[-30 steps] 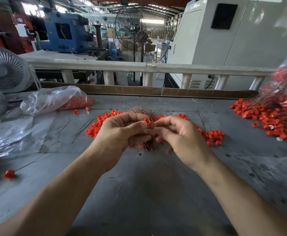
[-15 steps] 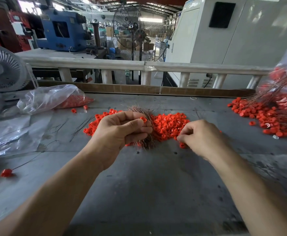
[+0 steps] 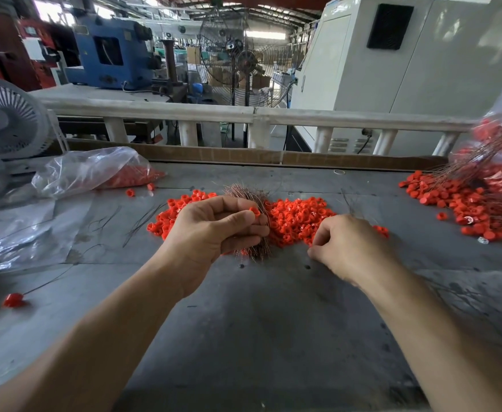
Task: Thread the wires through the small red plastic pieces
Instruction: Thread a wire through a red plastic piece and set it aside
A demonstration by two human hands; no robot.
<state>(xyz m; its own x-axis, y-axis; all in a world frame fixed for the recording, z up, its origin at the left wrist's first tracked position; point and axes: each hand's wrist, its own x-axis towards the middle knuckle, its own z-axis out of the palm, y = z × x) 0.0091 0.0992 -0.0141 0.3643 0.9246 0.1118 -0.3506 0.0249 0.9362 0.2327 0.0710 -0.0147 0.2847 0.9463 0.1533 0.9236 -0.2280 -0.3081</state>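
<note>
Lying mid-table toward the far edge, the heap of red plastic pieces point(image 3: 295, 221) is sitting between both hands. The left hand point(image 3: 211, 233) is gripping the bundle of wires point(image 3: 251, 197), pinching one red piece point(image 3: 254, 211); the right hand point(image 3: 350, 248) is pinching with curled fingers at the heap's near edge, its catch hidden. Finished pieces point(image 3: 469, 203) are piling at the table's point(image 3: 258, 322) right edge.
</note>
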